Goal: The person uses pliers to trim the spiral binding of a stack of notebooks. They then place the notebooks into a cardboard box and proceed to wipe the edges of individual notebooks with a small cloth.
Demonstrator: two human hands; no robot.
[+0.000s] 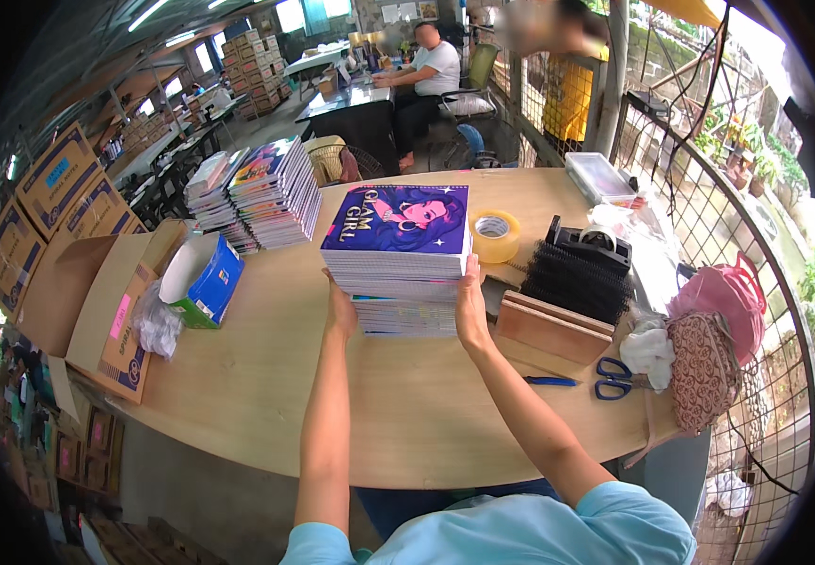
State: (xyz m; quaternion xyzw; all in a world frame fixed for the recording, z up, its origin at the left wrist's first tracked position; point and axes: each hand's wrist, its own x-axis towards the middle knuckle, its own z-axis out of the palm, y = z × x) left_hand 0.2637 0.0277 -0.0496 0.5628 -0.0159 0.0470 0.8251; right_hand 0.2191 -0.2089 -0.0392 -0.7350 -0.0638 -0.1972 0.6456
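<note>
A tall stack of spiral notebooks (pixel 405 282) stands on the table in front of me, the top one with a purple illustrated cover. On its left side my left hand (pixel 339 306) presses flat against the page edges, with most of its fingers hidden behind the stack. Against the opposite side lies my right hand (pixel 469 306), thumb up along the corner. Between them the two hands clasp the stack. Just right of it are a roll of clear tape (pixel 496 236), a wooden block (pixel 554 327) and a bundle of black binding coils (pixel 577 278).
More notebook stacks (pixel 275 193) stand at the back left, near a blue box (pixel 204 281) and an open carton (pixel 115 315). Blue scissors (pixel 613 379), a blue pen-like tool (pixel 550 381), a tape dispenser (pixel 596 243) and a patterned bag (pixel 704 367) line the right. People are beyond the table.
</note>
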